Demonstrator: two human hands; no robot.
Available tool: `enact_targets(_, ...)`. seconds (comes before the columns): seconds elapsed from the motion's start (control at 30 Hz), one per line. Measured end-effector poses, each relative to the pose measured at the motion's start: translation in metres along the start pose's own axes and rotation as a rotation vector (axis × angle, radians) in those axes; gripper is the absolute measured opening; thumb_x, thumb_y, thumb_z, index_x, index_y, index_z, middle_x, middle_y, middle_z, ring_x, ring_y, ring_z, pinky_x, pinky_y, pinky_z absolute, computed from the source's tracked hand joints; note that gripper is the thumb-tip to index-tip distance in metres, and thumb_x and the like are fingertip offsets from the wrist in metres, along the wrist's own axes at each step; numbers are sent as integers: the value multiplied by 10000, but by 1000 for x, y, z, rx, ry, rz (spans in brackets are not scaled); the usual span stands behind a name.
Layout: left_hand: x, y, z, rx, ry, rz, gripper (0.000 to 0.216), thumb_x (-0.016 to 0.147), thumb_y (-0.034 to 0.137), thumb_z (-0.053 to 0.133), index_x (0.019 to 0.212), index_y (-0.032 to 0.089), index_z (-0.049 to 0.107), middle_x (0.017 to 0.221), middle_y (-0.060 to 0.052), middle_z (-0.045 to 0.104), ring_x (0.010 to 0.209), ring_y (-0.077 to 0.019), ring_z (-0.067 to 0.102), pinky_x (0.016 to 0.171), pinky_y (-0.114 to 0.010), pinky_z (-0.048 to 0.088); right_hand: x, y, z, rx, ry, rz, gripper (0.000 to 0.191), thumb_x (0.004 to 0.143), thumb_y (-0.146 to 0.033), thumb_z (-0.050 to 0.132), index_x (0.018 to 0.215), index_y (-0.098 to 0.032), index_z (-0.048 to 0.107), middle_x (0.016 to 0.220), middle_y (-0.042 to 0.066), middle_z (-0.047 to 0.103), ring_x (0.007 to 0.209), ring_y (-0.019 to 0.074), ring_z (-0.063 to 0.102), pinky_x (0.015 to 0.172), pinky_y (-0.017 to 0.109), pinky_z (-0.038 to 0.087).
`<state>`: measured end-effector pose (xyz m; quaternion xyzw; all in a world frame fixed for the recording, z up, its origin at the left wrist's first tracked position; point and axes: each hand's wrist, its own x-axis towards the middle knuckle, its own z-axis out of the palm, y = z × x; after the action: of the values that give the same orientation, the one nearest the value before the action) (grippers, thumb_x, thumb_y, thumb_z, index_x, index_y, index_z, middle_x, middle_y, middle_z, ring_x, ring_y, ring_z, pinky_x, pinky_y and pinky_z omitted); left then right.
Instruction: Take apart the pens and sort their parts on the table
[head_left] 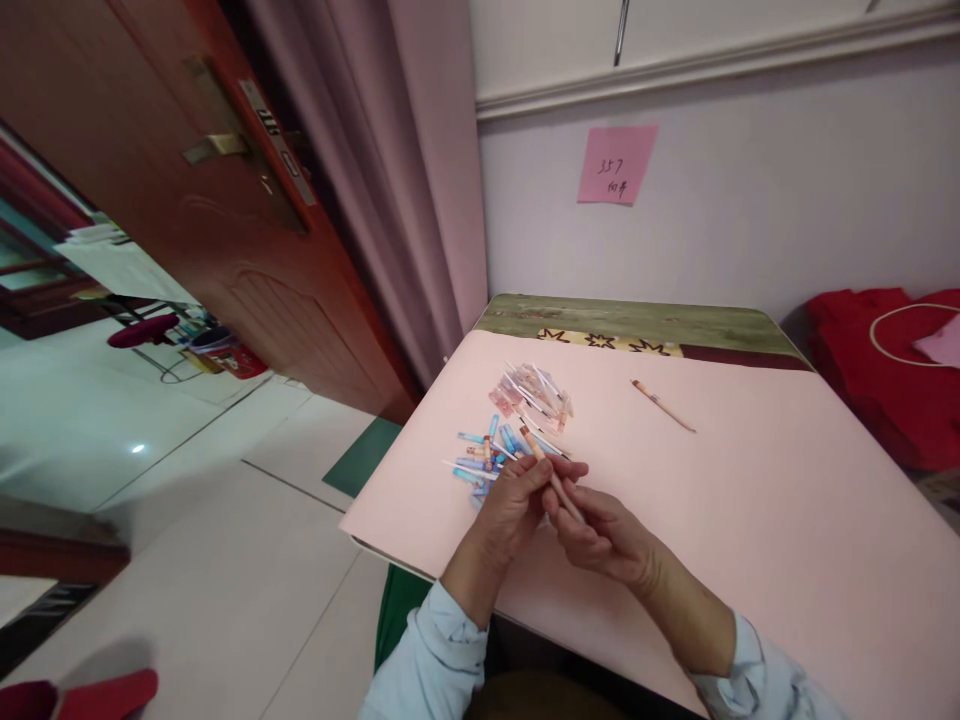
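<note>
**Two-Handed Hold on a Slim Pen, Above the Work Surface**

From my remote head view, I log both hands as closed. The left hand (508,500) pinches the slim pen (532,444) along its middle, thumb on top. The right hand (604,532) grips the same pen near its lower end. The pen is over the table near its front edge, tilted, its orange-brown end pointing away from the wearer. I judge that the two-point grip steadies the barrel and lets one end be worked against the other.

Beside and partly behind the left hand lies a pile of blue and orange tubes (466,475). Just beyond it is a pile of pale pink pieces and white rods (529,390). I read this separation as sorting by kind, kept within left-hand reach. A second pen (664,405) lies apart on the right, presumably to avoid mixing. All rest on a pink-covered table (750,480).
</note>
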<state>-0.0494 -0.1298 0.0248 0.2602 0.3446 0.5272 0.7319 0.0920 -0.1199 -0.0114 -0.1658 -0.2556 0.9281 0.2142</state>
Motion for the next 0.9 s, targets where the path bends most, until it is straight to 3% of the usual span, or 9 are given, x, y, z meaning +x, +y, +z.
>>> enact_targets(0.23,1,-3,6,104,179,86,295,664,386,820,749,110,764,849,-126,751,792,-190,681,713,-270,523,3,0,4,-260,144,-197,417,846,-557,640,720,-181,510,442,-99,321,407,47,160,427,225,117)
enact_targets(0.37,4,-10,3,113,300,105,316,650,389,824,792,113,763,785,-88,737,549,-99,582,514,-218,447,7,2,10,-453,252,-299,399,866,-556,620,757,-181,536,503,-76,369,447,61,200,450,240,115)
enact_targets(0.5,6,-9,0,122,335,104,347,637,393,831,802,101,742,698,-55,701,569,-116,604,519,-215,460,9,2,9,-542,393,-372,397,826,-566,661,794,-180,574,552,-58,423,467,65,262,451,241,142)
enact_targets(0.57,5,-4,0,150,323,137,386,637,374,837,891,105,727,772,-66,722,624,-133,640,590,-235,503,8,-1,7,-553,448,-384,408,840,-579,636,800,-175,599,516,-68,378,459,66,237,450,246,135)
enact_targets(0.63,4,4,-1,178,304,197,513,657,349,830,1096,133,676,870,-72,739,675,-140,664,676,-259,529,7,-4,7,-555,477,-380,422,854,-589,610,833,-168,627,481,-83,321,449,67,198,448,250,119)
enact_targets(0.73,1,11,-3,236,309,290,740,692,313,806,1355,192,500,907,-57,740,738,-154,683,738,-281,537,5,-6,8,-560,478,-365,439,829,-592,638,875,-157,651,475,-91,303,448,64,178,448,251,105)
enact_targets(0.9,-1,7,-4,331,349,375,729,730,311,761,1380,209,445,813,-17,705,698,-154,664,658,-273,538,4,-3,10,-525,453,-307,547,848,-684,522,871,-155,660,474,-88,277,439,69,172,445,250,116)
